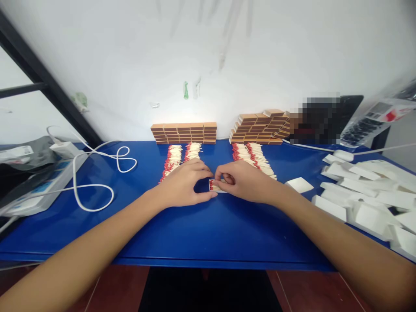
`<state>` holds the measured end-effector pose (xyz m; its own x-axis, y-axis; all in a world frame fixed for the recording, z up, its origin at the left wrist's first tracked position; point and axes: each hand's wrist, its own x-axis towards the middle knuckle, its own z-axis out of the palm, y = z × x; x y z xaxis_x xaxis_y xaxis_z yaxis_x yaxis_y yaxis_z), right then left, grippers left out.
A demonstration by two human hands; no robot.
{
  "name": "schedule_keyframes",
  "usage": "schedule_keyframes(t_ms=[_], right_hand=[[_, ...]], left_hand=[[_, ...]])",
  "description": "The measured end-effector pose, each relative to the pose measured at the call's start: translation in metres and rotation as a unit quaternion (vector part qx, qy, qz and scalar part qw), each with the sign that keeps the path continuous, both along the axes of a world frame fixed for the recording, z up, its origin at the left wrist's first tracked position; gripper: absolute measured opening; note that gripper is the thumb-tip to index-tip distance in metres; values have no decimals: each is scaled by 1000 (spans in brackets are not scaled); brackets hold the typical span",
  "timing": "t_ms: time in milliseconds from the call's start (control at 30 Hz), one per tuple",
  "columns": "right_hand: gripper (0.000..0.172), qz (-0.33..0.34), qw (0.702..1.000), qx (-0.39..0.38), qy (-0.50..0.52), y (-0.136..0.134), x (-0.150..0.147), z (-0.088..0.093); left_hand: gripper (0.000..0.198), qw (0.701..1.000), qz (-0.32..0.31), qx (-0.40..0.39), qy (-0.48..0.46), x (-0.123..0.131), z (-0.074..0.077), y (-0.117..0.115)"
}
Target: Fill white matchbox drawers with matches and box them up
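Note:
A small white matchbox tray (224, 191) lies on the blue table, with red-headed matches (212, 186) inside its left end. My left hand (186, 182) curves around that end, thumb at the near side and fingers at the far side. Over the tray, my right hand (245, 180) is closed in a pinch, its fingertips down at the matches; it hides most of the tray. Behind my left hand lie two rows of loose matches (174, 156), partly covered by it. Two more rows of matches (256, 156) lie behind my right hand.
Stacked brown matchboxes (185, 132) and a second, stepped stack of matchboxes (260, 128) stand against the wall. Many white trays (360, 190) pile up at the right, with a single white tray (300, 185) nearer. White cables (94, 186) and a power strip (48, 186) occupy the left.

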<state>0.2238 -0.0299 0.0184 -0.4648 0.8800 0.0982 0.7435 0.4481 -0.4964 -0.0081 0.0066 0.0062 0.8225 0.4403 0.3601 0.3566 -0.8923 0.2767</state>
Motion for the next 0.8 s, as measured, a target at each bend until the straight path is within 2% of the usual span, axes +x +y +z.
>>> schedule_keyframes(t_ms=[133, 367, 533, 633, 733, 800], right_hand=[[12, -5, 1000, 20, 8, 2, -1, -6], [13, 3, 1000, 18, 3, 5, 1, -7], [4, 2, 999, 40, 25, 4, 0, -7], [11, -49, 994, 61, 74, 13, 6, -6], [33, -163, 974, 66, 145, 32, 11, -2], [38, -225, 957, 97, 152, 47, 9, 5]], left_hand=[[22, 1000, 0, 6, -3, 0, -2, 2], [22, 1000, -2, 0, -5, -1, -2, 3], [23, 1000, 10, -4, -4, -2, -2, 2], [25, 1000, 19, -12, -14, -3, -5, 1], [26, 999, 25, -15, -34, -3, -9, 3], [27, 999, 22, -13, -45, -3, -12, 4]])
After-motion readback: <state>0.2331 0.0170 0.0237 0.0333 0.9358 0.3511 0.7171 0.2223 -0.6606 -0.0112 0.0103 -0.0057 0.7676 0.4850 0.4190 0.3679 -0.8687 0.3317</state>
